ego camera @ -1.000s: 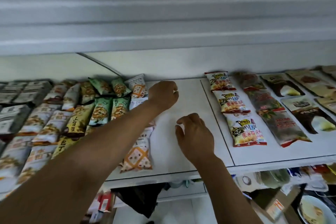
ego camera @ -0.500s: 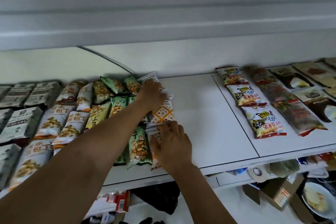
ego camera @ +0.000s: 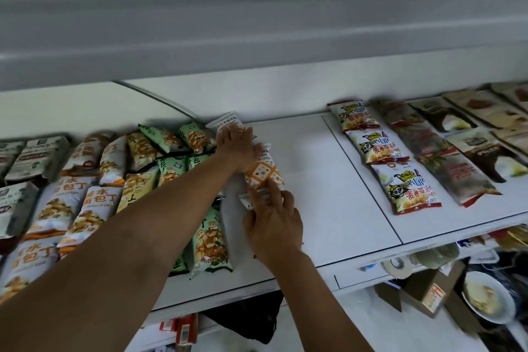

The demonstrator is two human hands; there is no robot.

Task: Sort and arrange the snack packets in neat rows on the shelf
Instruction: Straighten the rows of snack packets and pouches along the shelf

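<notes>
Both hands have shifted from the smooth white shelf (ego camera: 328,194) onto the glossy, pillowy orange-lattice packets (ego camera: 264,176) lined up mid-shelf. Fingers straight, the left hand (ego camera: 237,148) and right hand (ego camera: 274,223) press flat on them.

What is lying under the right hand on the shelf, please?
A white packet: only its top edge shows, next to the orange-checked packet. The right hand covers the rest, so its print is hidden.

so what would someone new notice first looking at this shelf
Two bare arms cross the view: the left hand and right hand lie on a column of orange-checked packets mid-shelf. Left of them green packets and others crowd together; right, past bare white shelf, three panda snack packets lie in a tidy column.
</notes>
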